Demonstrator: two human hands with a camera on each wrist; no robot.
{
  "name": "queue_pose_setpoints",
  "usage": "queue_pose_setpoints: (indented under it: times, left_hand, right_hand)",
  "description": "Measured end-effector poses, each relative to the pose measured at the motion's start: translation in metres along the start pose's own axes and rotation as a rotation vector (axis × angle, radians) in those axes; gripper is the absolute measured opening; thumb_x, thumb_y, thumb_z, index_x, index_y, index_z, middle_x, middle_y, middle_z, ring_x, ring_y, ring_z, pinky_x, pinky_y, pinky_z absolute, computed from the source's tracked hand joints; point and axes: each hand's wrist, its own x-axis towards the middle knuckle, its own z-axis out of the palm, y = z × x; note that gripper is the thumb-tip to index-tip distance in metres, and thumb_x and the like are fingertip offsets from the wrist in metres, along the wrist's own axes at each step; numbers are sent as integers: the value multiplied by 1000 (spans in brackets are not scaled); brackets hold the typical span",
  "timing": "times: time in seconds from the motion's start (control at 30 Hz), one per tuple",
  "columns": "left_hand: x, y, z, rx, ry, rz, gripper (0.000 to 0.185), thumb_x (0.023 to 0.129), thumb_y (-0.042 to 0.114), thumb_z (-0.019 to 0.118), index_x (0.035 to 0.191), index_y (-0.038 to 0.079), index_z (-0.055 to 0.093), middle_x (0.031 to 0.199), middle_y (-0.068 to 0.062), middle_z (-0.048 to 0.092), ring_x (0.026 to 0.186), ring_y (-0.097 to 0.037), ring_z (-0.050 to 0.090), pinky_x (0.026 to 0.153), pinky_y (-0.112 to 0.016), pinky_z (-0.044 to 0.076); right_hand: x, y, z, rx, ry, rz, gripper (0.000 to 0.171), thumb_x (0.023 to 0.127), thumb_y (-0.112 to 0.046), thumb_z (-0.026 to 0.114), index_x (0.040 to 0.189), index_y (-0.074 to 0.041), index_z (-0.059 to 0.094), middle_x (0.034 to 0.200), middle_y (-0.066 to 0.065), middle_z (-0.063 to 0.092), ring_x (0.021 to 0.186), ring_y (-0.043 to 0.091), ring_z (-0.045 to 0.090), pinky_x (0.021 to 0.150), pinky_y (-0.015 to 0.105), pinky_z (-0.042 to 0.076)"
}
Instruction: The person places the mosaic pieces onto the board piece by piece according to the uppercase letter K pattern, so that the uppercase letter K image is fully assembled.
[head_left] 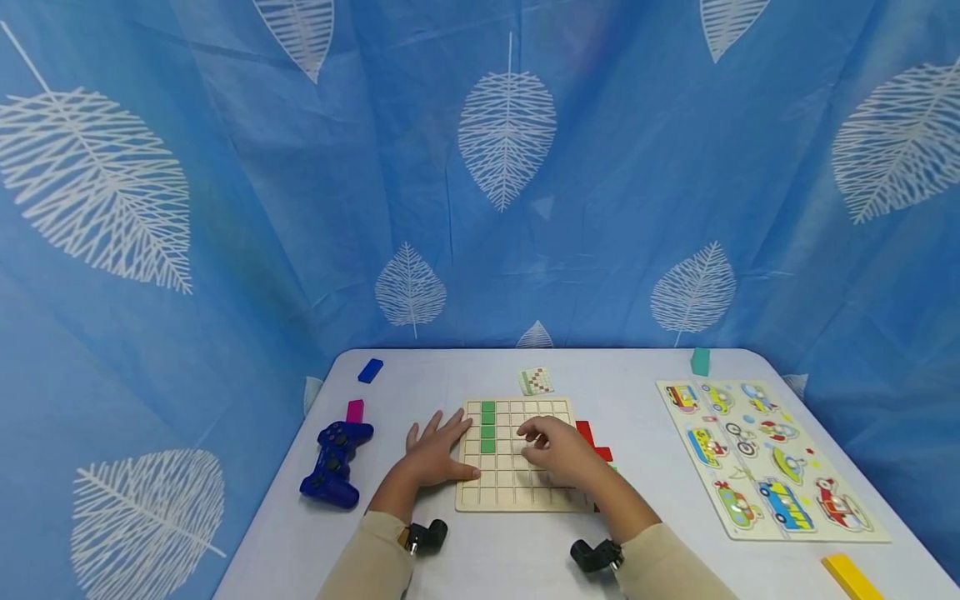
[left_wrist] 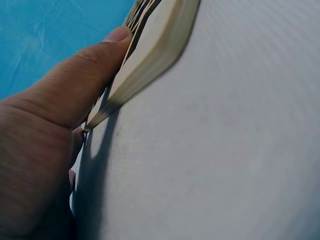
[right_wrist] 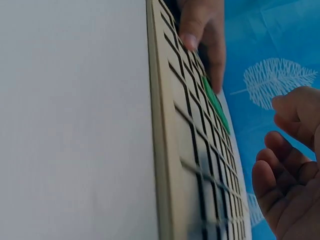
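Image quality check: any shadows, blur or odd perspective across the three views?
Head: light fairly even, green pieces crisp enough to count; left wrist: dimmer, dark shadow on the table beside the left hand; right wrist: board steeply foreshortened, soft grey smudge low on its grid, possibly shadow from the right hand.

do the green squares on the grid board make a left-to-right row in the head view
No, the four green squares sit in one column running near to far on the grid board.
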Motion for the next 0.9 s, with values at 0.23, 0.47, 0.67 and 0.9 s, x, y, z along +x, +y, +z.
queue_pose_setpoints:
  times: [0.23, 0.47, 0.67, 0.9]
  left_hand:
    - [-3, 2, -3, -16, 5, 11, 103, 76, 64, 86, 162, 27, 42, 175, 1, 25, 163, -38, 9, 124, -71, -3]
    - [-3, 3, -2, -21, 16, 21, 102, 76, 63, 86, 161, 26, 43, 174, 0, 26, 163, -38, 9, 124, -71, -2]
    - [-3, 2, -1, -17, 26, 30, 102, 77, 62, 86, 161, 25, 43, 174, -1, 27, 162, -39, 10, 124, -72, -1]
    - [-3, 0, 0, -18, 20, 28, 102, 77, 63, 85, 162, 26, 42, 174, 0, 26, 162, -39, 9, 124, -71, -2]
  right_hand:
    - [-28, 25, -38, -59, 53, 102, 26, 95, -15, 77, 121, -15, 72, 107, -2, 65, 95, 15, 57, 79, 30, 54]
    - [-58, 57, -63, -123, 75, 268, 26, 90, -19, 83, 114, -19, 73, 104, -2, 63, 95, 19, 55, 79, 31, 53]
    - [-78, 75, -75, -181, 34, 300, 24, 85, -21, 86, 103, -19, 71, 101, -2, 64, 89, 17, 53, 75, 33, 47]
    - [-96, 86, -78, -157, -73, 238, 31, 79, -22, 91, 95, -19, 65, 96, 1, 55, 88, 18, 48, 73, 29, 40]
